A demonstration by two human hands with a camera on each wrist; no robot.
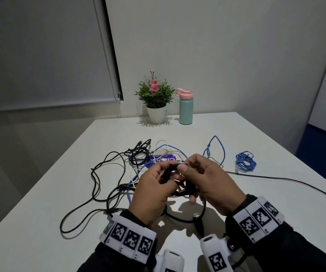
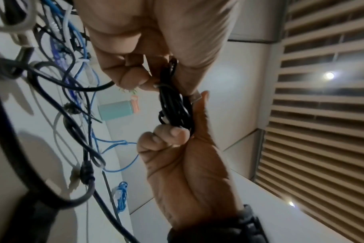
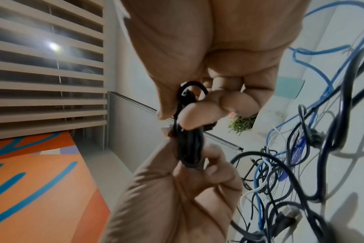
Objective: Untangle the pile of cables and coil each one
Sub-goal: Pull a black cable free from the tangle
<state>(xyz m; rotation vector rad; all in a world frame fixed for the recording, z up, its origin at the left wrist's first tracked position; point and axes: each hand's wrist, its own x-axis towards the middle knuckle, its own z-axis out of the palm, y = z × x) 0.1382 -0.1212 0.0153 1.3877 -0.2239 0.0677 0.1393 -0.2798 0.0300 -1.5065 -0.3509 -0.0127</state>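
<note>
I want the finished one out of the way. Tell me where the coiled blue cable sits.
In the head view, the coiled blue cable lies on the table, right of both hands and the tangled pile.

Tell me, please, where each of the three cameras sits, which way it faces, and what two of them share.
Head: above the table, looking forward and down; both hands and marker cuffs show.
Left wrist: along the left hand toward the right hand; ceiling slats behind.
Right wrist: along the right hand toward the left.
All share the black cable bundle pinched by both hands.
</note>
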